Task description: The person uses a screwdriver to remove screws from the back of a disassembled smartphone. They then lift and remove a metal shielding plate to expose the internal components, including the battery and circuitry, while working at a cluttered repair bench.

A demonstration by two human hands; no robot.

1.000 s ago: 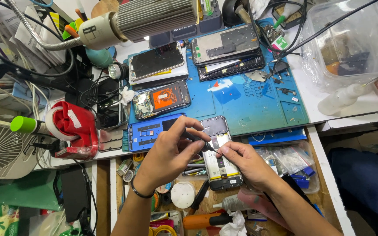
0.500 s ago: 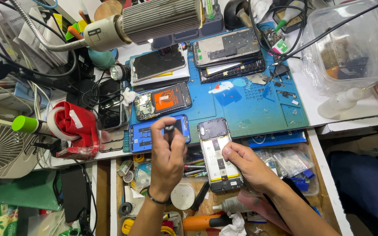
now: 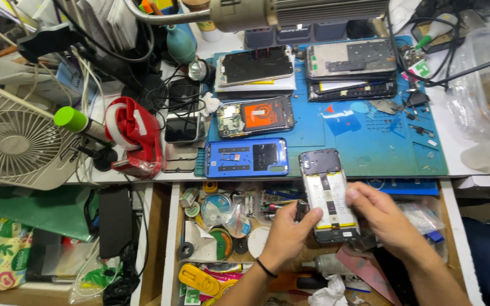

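the opened smartphone (image 3: 329, 195), its back cover off and its pale inner plate and dark camera end showing, is sitting in the lower middle of the frame, over the open drawer (image 3: 168, 238) and reaching up past the front edge of the blue repair mat (image 3: 381, 141). the left hand (image 3: 287, 235) is gripping it from the left, fingers curled loosely, thumb tip pressing on the phone's left edge near its lower half; a small dark piece is showing just above that thumb, and it is too small to tell what it is. the right hand (image 3: 384, 218) is closing round the right side, fingers bent over the lower right corner and one fingertip resting on the inner plate. both hands are half closed on the phone, neither flat nor fisted.

just left of the phone's top end, a blue phone frame (image 3: 246, 157) is lying on the mat's lower edge. above it an opened handset with an orange battery (image 3: 256, 116) is lying. at the upper middle, two stacks of phone screens (image 3: 307, 65) are resting. a red tape dispenser (image 3: 134, 136) is standing left of centre, and a white desk fan (image 3: 12, 141) is filling the left edge. rolls of tape (image 3: 218, 207) are crowding the drawer under the left hand.
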